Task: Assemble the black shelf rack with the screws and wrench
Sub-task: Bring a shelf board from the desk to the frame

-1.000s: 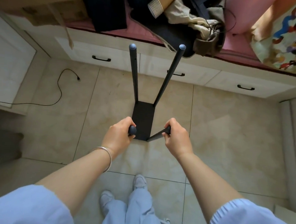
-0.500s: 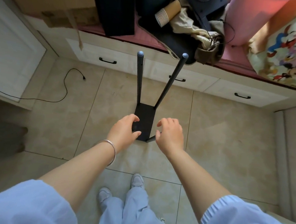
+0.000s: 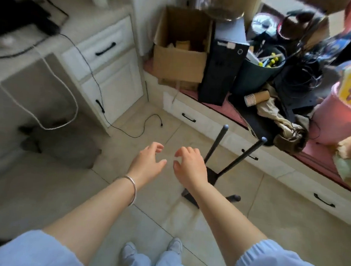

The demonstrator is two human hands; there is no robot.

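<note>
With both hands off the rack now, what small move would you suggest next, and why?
Probably look around for the next part or the screws. Both the left hand and right hand hover empty, fingers loosely spread, while the black rack stands on the tiled floor; no screws or wrench are visible.

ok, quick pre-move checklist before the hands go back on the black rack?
1. Left hand empty: ok, fingers loosely spread, holding nothing.
2. Right hand empty: ok, loosely curled, off the rack.
3. Black metal shelf rack with blue-capped legs on the tiled floor: ok, panel down, two legs pointing up.
4. All legs fitted: cannot tell, the right forearm hides part of the base.
5. Screws and wrench located: not ok, neither is visible.
6. View steady: not ok, frame is blurred.
</note>
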